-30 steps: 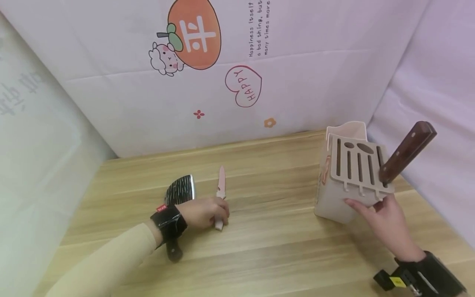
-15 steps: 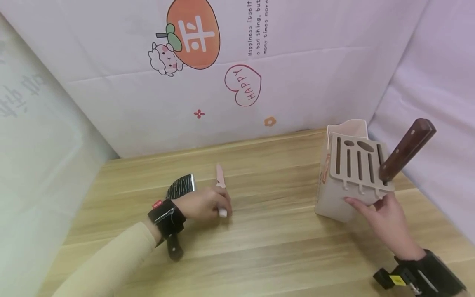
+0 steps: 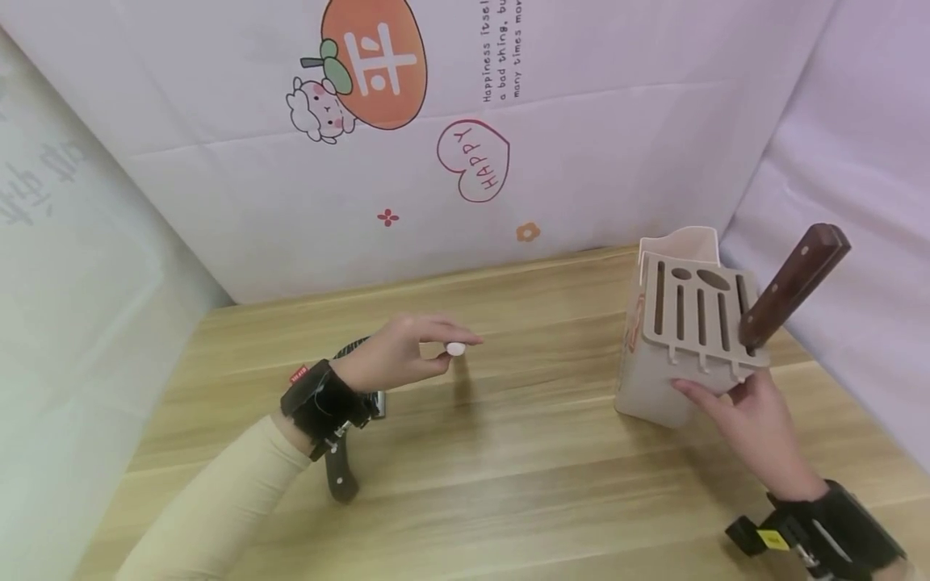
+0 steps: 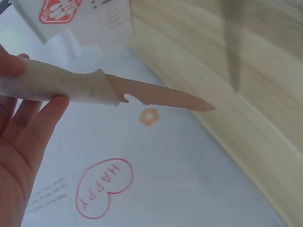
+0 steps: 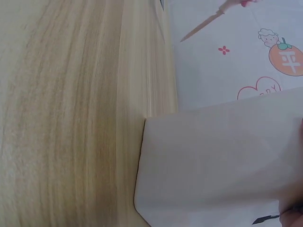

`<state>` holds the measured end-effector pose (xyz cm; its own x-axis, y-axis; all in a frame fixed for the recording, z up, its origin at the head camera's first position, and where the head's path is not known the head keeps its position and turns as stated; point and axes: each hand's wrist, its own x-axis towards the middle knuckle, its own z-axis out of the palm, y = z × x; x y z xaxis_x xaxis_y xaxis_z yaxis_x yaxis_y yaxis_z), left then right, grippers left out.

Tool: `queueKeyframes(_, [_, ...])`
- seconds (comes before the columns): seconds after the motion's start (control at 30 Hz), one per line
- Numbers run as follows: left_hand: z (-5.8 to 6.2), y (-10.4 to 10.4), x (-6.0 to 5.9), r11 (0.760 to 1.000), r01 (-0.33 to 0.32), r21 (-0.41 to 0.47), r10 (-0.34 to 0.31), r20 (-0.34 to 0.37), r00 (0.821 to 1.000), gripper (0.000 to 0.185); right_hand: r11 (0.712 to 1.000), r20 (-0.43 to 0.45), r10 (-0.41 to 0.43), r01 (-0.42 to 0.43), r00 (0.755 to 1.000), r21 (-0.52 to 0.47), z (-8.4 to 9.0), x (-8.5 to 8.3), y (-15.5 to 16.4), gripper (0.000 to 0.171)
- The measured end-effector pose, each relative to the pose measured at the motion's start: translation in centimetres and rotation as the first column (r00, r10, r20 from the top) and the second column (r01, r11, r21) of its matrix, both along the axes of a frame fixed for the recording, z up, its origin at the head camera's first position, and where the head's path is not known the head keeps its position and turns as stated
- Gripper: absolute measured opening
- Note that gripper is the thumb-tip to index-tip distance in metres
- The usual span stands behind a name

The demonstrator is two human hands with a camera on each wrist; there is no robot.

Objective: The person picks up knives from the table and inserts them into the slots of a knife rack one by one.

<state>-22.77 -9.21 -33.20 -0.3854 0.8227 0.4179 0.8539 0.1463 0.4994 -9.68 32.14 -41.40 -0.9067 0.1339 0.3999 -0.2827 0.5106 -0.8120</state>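
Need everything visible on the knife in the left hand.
The knife has a pale, plastic-looking handle and a pinkish blade, with a notch near the handle and fine teeth along part of one edge. The left hand grips the handle, holding it above the table, tip angled down; nothing else touches it.

My head camera faces forward and down over the wood-grain tabletop (image 3: 508, 468) from farther off. My left-wrist camera views the white-handled, pink-bladed knife (image 4: 106, 88) side-on, close up; my right-wrist camera closely faces the beige box-shaped knife holder (image 5: 213, 156). Both wrist views share the knife and the white printed cloth (image 4: 189, 165).
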Motion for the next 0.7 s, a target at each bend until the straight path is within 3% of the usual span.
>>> queueKeyframes(0.1, [0.6,0.8,0.0,0.999,-0.002,0.053,0.003,-0.021,1.0,0.044,1.0,-0.007,0.001,-0.001,1.0,-0.007,-0.1,-0.1,0.0,0.097])
queueKeyframes(0.3, [2.6,2.9,0.2,0.976,-0.021,0.218,0.011,0.046,0.999,0.046,1.0,-0.022,-0.001,0.001,1.0,-0.014,0.0,-0.3,0.1,0.095])
queueKeyframes(0.47, [4.4,4.6,0.4,0.932,-0.049,0.359,0.016,0.096,0.995,0.048,1.0,-0.026,0.002,-0.002,1.0,-0.02,0.0,-0.2,0.2,0.096])
queueKeyframes(0.7, [6.6,6.9,0.6,0.852,-0.108,0.512,-0.015,0.231,0.973,0.041,0.999,-0.021,0.005,-0.006,1.0,-0.031,-0.4,-0.2,0.2,0.096])
